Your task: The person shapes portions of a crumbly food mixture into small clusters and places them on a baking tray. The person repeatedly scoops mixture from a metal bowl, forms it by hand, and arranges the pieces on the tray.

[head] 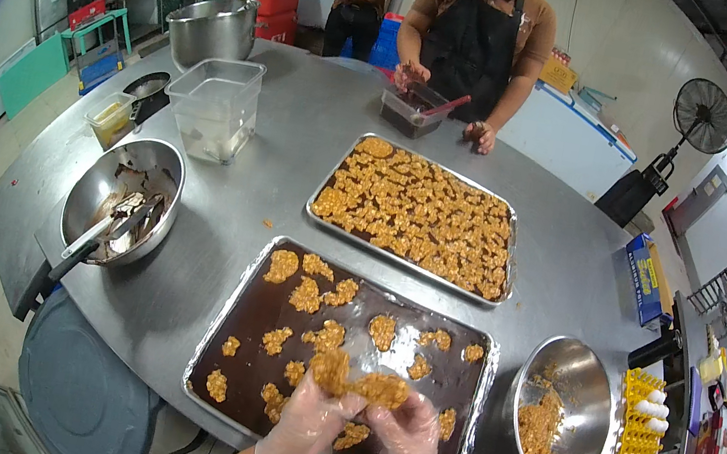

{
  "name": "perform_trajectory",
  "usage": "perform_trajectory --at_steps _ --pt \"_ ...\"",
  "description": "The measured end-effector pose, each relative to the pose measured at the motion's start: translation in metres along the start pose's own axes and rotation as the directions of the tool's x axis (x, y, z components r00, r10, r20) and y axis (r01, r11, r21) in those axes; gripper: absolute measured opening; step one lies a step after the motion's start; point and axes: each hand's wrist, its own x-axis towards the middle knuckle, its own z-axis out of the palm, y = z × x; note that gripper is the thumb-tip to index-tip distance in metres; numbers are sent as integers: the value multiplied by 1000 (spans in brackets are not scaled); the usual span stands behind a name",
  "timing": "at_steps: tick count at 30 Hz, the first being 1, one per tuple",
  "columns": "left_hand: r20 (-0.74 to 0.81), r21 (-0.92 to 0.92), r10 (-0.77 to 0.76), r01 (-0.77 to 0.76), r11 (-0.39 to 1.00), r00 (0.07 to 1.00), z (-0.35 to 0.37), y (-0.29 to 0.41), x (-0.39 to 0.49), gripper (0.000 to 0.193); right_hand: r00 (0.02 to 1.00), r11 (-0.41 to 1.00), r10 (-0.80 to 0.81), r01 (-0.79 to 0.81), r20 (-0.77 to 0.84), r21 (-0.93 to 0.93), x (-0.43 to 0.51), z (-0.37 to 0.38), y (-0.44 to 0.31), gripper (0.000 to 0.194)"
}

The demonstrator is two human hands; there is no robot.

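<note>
My left hand (308,429) and my right hand (402,442), both in clear plastic gloves, are raised over the near foil-lined tray (240,293). Between the fingers of each is a clump of sticky, golden nut mixture; the left clump (329,370) and the right clump (383,389) nearly meet, and I cannot tell whether they are still joined. Smooth dark chocolate (386,307) covers the tray below, dotted with scattered golden clumps. To the right, a steel bowl (595,414) holds more of the nut mixture (538,426).
Beyond lies a second tray (406,275), densely topped. A chocolate-smeared bowl (164,221) with spatulas, a clear plastic container (210,105) and a mixing bowl (211,36) stand left. A yellow egg tray (632,435) and foil box (646,280) are right. A co-worker (473,42) stands opposite.
</note>
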Motion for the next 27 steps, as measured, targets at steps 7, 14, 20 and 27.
perform_trajectory --at_steps 7,14,20,27 --pt "-16 148 -51 53 988 999 5 6 0 55 975 975 209 -213 -71 -56 3 -5 -22 31" --pt "-114 105 -11 23 994 993 8 -6 4 58 978 993 120 -122 -173 -4 -1 -19 -28 21" --pt "-160 14 -54 57 998 986 -23 4 6 52 982 967 125 -152 -138 -203 11 -31 -53 20" --pt "-195 98 147 -130 987 970 -26 38 0 57 885 -81 -113 444 451 -892 39 -49 -62 21"
